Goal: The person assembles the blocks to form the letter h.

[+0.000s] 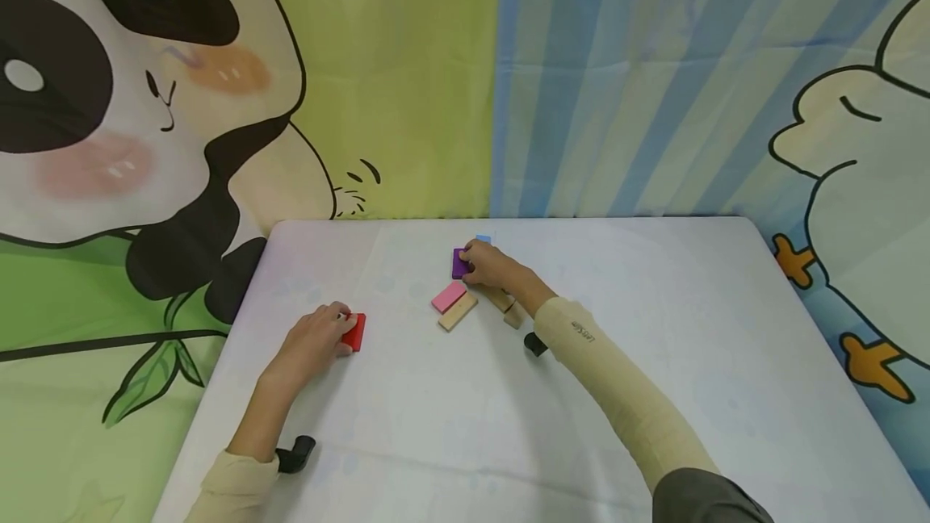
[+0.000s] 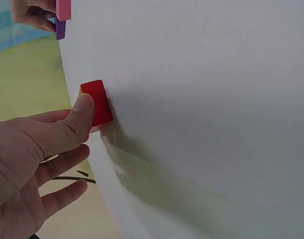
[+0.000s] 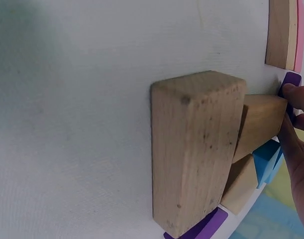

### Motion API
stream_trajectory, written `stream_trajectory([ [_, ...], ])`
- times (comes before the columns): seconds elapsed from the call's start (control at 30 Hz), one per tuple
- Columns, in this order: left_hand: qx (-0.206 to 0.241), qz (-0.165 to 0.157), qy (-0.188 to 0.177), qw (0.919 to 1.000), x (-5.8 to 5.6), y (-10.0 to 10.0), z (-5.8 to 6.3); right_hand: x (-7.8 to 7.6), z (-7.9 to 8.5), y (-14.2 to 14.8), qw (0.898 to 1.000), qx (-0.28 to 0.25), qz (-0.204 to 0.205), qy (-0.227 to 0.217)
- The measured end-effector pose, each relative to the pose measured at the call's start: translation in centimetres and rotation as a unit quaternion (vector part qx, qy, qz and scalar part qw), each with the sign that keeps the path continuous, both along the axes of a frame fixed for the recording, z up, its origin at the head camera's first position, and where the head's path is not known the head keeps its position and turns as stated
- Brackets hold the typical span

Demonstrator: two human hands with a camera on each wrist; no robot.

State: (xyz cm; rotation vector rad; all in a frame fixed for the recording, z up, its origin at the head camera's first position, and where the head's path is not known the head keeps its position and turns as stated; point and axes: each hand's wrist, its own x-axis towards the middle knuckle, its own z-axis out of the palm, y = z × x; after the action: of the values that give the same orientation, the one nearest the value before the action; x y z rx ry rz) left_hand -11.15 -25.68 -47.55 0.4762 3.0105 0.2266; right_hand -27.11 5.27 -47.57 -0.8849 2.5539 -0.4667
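- Landmark: one pink rectangular block (image 1: pixel 448 296), wooden-looking, lying on the white cloth-like tabletop (image 1: pixel 654 305).
- My left hand (image 1: pixel 312 344): thumb and index finger pinch one red rectangular block (image 1: pixel 353 332), wooden-looking; the other fingers stand apart from it. Position: left of the pink block and nearer me. Contact with the tabletop: I cannot tell.
- My right hand (image 1: pixel 497 266): thumb and fingertips grip one purple rectangular block (image 1: pixel 458 265), wooden-looking, just beyond the pink block and slightly right.
- One plain pale wooden bar (image 1: pixel 458 313): just beside the pink block, on its near right side.
- One speckled tan wooden block (image 3: pixel 199 154), oblong, and two plain tan wooden blocks (image 3: pixel 261 122), grouped right of the pink block.
- One blue block (image 1: pixel 483 239), shape partly hidden: farther beyond the pink block, to the right.
- One second purple block (image 3: pixel 206 226), mostly hidden behind the speckled block, right of the pink block.
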Motion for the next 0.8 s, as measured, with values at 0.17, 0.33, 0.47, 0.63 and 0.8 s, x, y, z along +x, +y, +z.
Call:
stream_trajectory([
  [0.17, 0.001, 0.002, -0.001, 1.0000, 0.0, -0.1, -0.2, 0.0, -0.2, -0.1, 1.000, 0.003, -0.014, -0.010],
  [0.33, 0.004, 0.003, -0.001, 1.0000, 0.1, -0.1, -0.3, -0.1, -0.3, -0.1, 0.999, -0.022, -0.033, -0.002],
  [0.47, 0.004, 0.002, 0.004, 1.0000, 0.1, -0.1, -0.2, 0.0, -0.1, -0.4, 0.997, -0.062, -0.038, 0.008],
  [0.63, 0.005, 0.001, 0.004, 1.0000, 0.1, -0.2, -0.2, 0.4, 0.4, -1.5, 0.995, -0.092, -0.027, 0.023],
  [0.8, 0.010, 0.001, 0.006, 0.9999, 0.1, -0.3, -0.4, 0.9, 0.6, -2.7, 0.995, -0.100, -0.019, 0.022],
])
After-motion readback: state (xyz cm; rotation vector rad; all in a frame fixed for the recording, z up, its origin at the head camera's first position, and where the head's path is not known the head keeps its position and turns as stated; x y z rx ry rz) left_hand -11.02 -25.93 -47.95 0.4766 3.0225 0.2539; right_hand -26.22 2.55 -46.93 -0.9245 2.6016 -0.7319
